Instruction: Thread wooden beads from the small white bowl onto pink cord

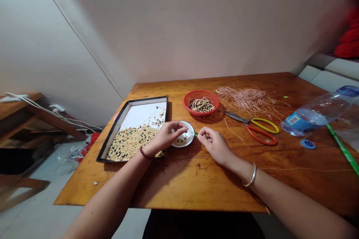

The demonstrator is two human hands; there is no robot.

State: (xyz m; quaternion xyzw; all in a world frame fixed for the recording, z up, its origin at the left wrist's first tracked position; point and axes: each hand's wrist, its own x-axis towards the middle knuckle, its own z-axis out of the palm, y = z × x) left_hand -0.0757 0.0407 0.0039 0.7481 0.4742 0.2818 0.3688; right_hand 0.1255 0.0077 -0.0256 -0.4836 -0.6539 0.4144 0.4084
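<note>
My right hand [214,143] pinches a thin string, and a few small green beads [195,134] show just past its fingertips. My left hand [169,134] hovers over the near left side of a small white dish [191,142], its thumb and fingers stretched out with a gap between them. I make out nothing in its grip. Small tan and dark beads [180,142] lie in the dish, partly hidden by that hand. Left of the dish, a black-edged shallow tray [167,108] holds a broad spread of tan, black and a few green beads [131,142].
Behind the dish stands a red basket [185,101] with beaded strands [202,105]. Scissors [252,125] lie right of it, below a tangle of pink string [246,99]. Farther right are a plastic bottle [314,115], a blue cap [307,144] and a green strip [343,149].
</note>
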